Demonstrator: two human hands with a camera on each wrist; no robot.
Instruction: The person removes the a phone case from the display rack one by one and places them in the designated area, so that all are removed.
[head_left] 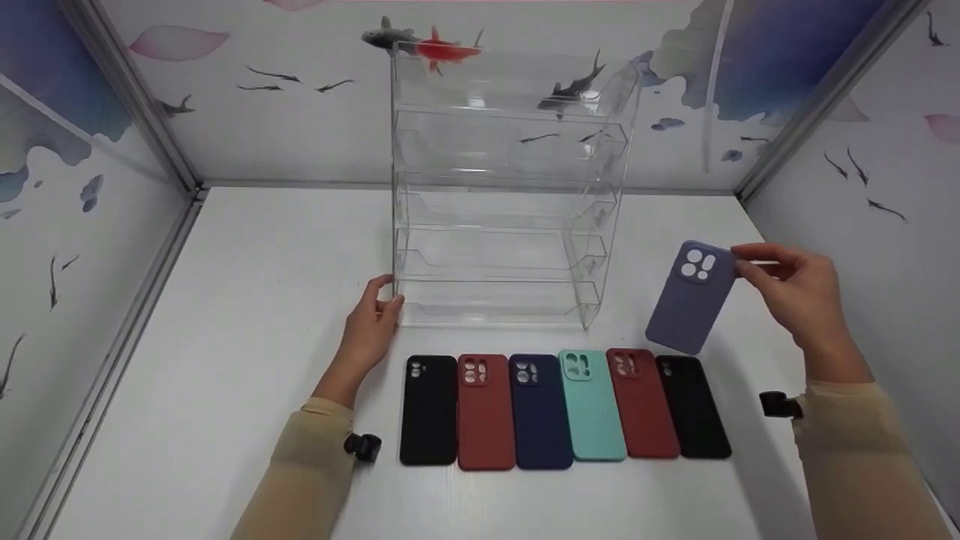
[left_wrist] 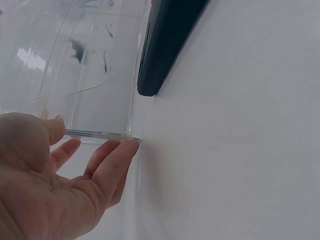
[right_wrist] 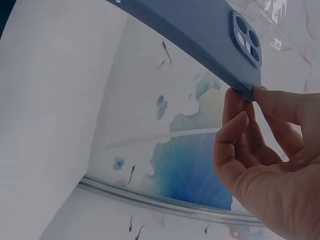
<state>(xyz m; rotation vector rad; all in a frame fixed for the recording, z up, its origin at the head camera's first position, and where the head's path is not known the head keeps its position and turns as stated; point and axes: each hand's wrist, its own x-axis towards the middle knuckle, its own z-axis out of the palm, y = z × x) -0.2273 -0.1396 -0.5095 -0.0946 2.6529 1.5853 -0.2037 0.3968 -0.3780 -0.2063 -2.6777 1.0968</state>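
Observation:
A clear acrylic tiered rack (head_left: 510, 210) stands at the middle of the white table (head_left: 247, 315). My left hand (head_left: 388, 294) rests against its lower front left corner, thumb and straight fingers on either side of the edge; in the left wrist view the left hand (left_wrist: 95, 137) touches the rack (left_wrist: 75, 65). To the right of the rack my right hand (head_left: 742, 262) pinches the top corner of a lavender phone case (head_left: 690, 296), which hangs tilted above the table. In the right wrist view the right hand (right_wrist: 245, 95) pinches the lavender case (right_wrist: 200, 30) at its camera end.
Several phone cases lie side by side in front of the rack: black (head_left: 428, 409), red (head_left: 484, 412), navy (head_left: 538, 412), teal (head_left: 592, 405), red (head_left: 643, 405), black (head_left: 694, 409). Patterned walls (head_left: 90, 225) enclose the table on three sides. The leftmost black case (left_wrist: 167, 45) shows in the left wrist view.

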